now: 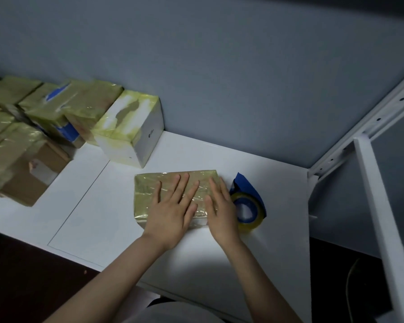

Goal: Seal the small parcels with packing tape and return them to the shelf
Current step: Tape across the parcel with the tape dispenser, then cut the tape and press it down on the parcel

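Parcel (149, 194), small, wrapped in yellowish clear tape: lies flat mid-way along the white shelf surface (98, 206).
Left hand (173, 206): palm down on the parcel's top, fingers straight and spread.
Right hand (221, 206): flat on the parcel's right end, fingers straight, gripping nothing.
Packing tape roll (247, 206), on a blue dispenser: just beside the right hand.
Taped parcels (56, 113): clustered at rear left, near the wall.

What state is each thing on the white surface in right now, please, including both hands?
Parcel: lying flat on the white surface, wrapped in yellowish tape, pressed from above.
Left hand: fingers straight, flat on the parcel's top.
Right hand: fingers straight, flat on the parcel's right end.
Tape dispenser: set down right of the parcel, not gripped.
White box: standing by the wall, top taped.
Piled parcels: taped, stacked at left.
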